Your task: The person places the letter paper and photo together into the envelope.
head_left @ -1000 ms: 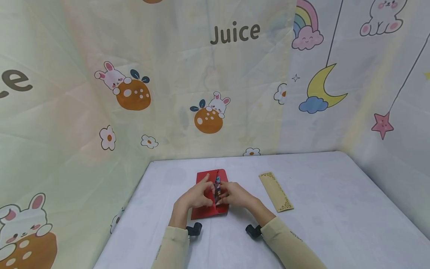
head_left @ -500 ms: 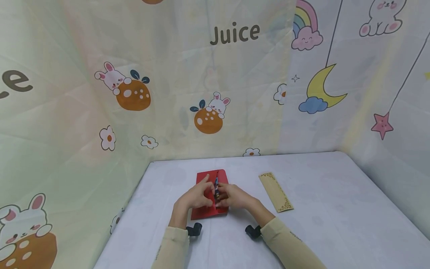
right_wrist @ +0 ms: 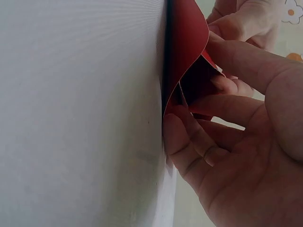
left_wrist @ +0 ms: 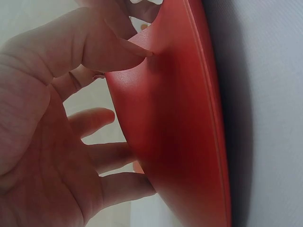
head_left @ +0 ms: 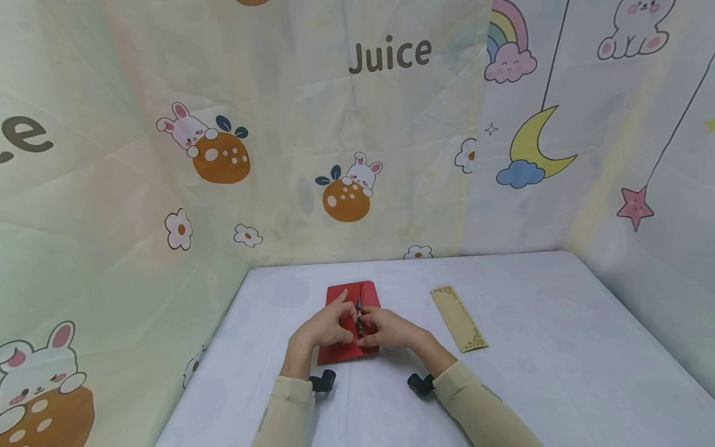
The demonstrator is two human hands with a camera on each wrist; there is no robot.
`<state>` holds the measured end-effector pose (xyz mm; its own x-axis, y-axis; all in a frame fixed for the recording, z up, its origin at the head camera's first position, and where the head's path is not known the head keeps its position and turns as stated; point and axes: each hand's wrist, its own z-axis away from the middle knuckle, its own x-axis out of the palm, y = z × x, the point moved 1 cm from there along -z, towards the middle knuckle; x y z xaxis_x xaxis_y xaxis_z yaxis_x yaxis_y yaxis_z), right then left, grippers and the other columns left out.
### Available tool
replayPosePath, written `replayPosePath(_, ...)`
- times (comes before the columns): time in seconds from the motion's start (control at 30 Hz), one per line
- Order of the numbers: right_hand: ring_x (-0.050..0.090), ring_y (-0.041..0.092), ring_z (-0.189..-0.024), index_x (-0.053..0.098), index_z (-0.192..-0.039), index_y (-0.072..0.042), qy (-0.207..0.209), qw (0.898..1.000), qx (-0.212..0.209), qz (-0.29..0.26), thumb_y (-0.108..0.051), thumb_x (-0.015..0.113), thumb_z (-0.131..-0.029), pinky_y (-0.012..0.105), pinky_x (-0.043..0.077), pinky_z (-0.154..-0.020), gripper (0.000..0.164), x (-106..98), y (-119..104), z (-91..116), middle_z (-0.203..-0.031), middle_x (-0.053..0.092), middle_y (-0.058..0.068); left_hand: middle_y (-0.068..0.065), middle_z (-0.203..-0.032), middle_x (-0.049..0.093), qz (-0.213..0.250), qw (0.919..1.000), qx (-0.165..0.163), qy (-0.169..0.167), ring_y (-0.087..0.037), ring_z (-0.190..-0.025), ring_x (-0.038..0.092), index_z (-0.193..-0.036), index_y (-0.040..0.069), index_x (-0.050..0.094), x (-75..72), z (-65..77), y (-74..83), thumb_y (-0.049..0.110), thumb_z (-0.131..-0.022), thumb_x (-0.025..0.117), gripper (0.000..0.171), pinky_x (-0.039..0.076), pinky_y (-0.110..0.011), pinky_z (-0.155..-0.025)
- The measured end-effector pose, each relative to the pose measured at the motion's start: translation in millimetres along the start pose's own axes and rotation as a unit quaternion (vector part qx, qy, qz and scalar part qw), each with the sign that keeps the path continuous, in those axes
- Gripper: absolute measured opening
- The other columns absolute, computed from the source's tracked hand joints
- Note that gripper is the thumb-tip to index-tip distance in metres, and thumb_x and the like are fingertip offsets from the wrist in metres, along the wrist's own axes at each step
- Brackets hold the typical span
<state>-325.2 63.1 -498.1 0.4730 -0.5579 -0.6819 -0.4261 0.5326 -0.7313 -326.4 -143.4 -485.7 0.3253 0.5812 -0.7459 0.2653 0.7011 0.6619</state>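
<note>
A red envelope (head_left: pixel 335 351) lies on the table with its flap (head_left: pixel 373 297) spread to the right. In its mouth shows a narrow strip of a multicoloured card (head_left: pixel 359 304); the rest is hidden inside and behind fingers. My left hand (head_left: pixel 326 324) pinches the envelope's edge at the mouth, its red front bulging in the left wrist view (left_wrist: pixel 175 118). On the flap side, my right hand (head_left: pixel 393 328) has curled fingers at the card's outer edge. The right wrist view shows these fingers (right_wrist: pixel 177 137) reaching into the gaping envelope (right_wrist: pixel 189 33), around a thin edge.
A gold-coloured paper strip (head_left: pixel 459 320) with ornamented ends lies right of the envelope. The table (head_left: pixel 536 385) has a white cover. Printed fabric (head_left: pixel 279 155) hangs behind and at both sides. A black wrist mount (head_left: pixel 323 380) sits on each forearm.
The multicoloured card has slid leftward into the red envelope, so less of it shows. My right fingers have moved slightly left with it; my left hand has stayed put.
</note>
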Motion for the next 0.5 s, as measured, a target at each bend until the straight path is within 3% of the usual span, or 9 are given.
replayPosePath(0.5,0.049,0.03,-0.14,0.071,-0.131,-0.012,-0.004,1.0,0.004,0.004,-0.029,0.081,-0.092,0.046,0.053,-0.106,0.044,0.4,0.4,0.9,-0.162,0.044,0.012,-0.009,-0.177,0.008,0.001,1.0,0.007,0.001,-0.04,-0.144,0.038,-0.104,0.02,0.067,0.5,-0.4,0.4,0.012,-0.079,0.085,0.031,0.06,-0.041,-0.087)
